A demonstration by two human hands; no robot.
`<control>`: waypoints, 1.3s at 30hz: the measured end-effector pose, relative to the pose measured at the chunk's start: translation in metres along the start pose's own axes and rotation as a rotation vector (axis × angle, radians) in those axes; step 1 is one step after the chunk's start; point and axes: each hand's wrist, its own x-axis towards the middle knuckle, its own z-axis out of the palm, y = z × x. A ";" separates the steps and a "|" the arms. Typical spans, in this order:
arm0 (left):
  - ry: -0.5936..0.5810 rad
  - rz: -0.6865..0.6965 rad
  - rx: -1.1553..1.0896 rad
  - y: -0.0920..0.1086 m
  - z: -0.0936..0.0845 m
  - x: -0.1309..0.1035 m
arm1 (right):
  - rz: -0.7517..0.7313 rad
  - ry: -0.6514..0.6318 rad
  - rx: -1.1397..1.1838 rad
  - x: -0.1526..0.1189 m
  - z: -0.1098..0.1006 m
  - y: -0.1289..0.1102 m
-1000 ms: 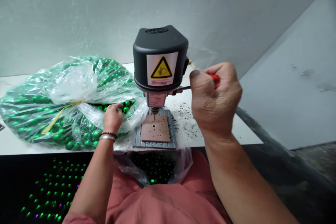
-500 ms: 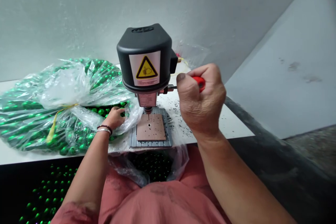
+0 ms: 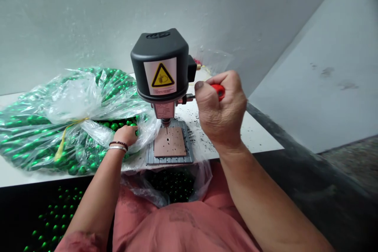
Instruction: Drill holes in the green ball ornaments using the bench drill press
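Note:
My right hand (image 3: 222, 110) is wrapped round the red knob (image 3: 219, 91) on the feed lever of a small black-headed drill press (image 3: 161, 67). Its drill bit (image 3: 167, 129) hangs just above a brown square board (image 3: 169, 147) with a small hole in it. At the opening of a clear plastic bag (image 3: 71, 98) full of shiny green beads, my left hand (image 3: 126, 136) is closed. A green bead (image 3: 136, 132) shows at its fingertips; the bag partly surrounds the hand.
The board lies on the grey slotted base (image 3: 189, 155) of the press. Dark shavings (image 3: 193, 130) are scattered over the white table (image 3: 260, 138). In my lap an open plastic bag (image 3: 203, 181) holds dark green beads. Behind the press is another clear bag (image 3: 217, 59).
My left fingers have closed at the bag's opening, and a green bead now shows at their tips. My right hand stays on the knob. The view has shifted slightly.

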 end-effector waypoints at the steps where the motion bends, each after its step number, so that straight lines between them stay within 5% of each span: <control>1: 0.002 -0.005 0.000 0.002 0.000 0.001 | -0.004 -0.002 -0.003 0.000 0.000 0.000; 6: 0.097 -0.080 -0.174 0.001 -0.006 -0.010 | -0.010 -0.022 0.007 0.000 -0.001 0.002; 11: 0.316 -0.096 -1.117 0.004 -0.027 -0.046 | 0.000 -0.014 0.020 0.000 0.000 0.002; 14: 0.278 -0.021 -1.628 0.019 -0.034 -0.068 | 0.006 -0.004 0.026 -0.001 0.000 0.002; 17: 0.115 0.019 -1.822 0.039 -0.028 -0.083 | 0.003 -0.008 0.029 -0.001 0.000 0.002; 22: -0.111 -0.060 -1.697 0.063 -0.007 -0.083 | -0.023 -0.034 0.012 -0.001 -0.002 0.002; 28: 0.017 0.061 -1.007 0.069 -0.003 -0.064 | -0.006 -0.063 -0.011 -0.001 -0.003 0.001; 39: -0.012 0.116 -0.672 0.078 -0.003 -0.053 | 0.007 -0.078 0.083 -0.001 -0.004 0.002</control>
